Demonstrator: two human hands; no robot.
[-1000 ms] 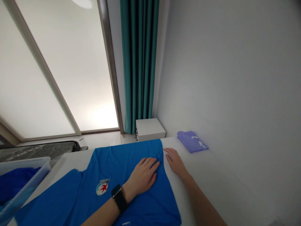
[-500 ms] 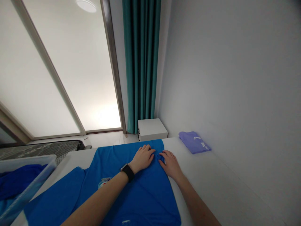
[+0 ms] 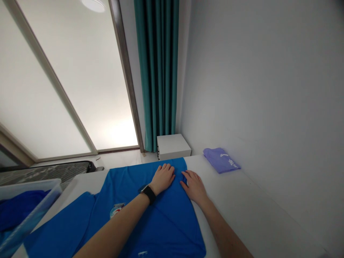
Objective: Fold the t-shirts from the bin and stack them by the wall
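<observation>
A blue T-shirt (image 3: 172,211) lies spread over the white table, a sleeve at the lower left and a round printed badge on its front. My left hand (image 3: 162,177) rests palm down on the upper part of the cloth, fingers stretched out and holding nothing. A dark watch sits on that wrist. At the shirt's right edge is my right hand (image 3: 195,186), its thumb and forefinger apart and touching the cloth. Parts of the shirt are hidden under my left forearm.
A folded purple garment (image 3: 220,159) lies on the table (image 3: 231,200) by the wall. To the left, a clear plastic bin (image 3: 51,200) holds blue clothes. Beyond the table are a white cabinet (image 3: 173,145), a green curtain (image 3: 159,79) and frosted sliding doors (image 3: 80,71).
The small bunch of cloth between my hands has flattened out, and my right fingers have loosened on it. My left hand has shifted slightly left. The view has moved a little.
</observation>
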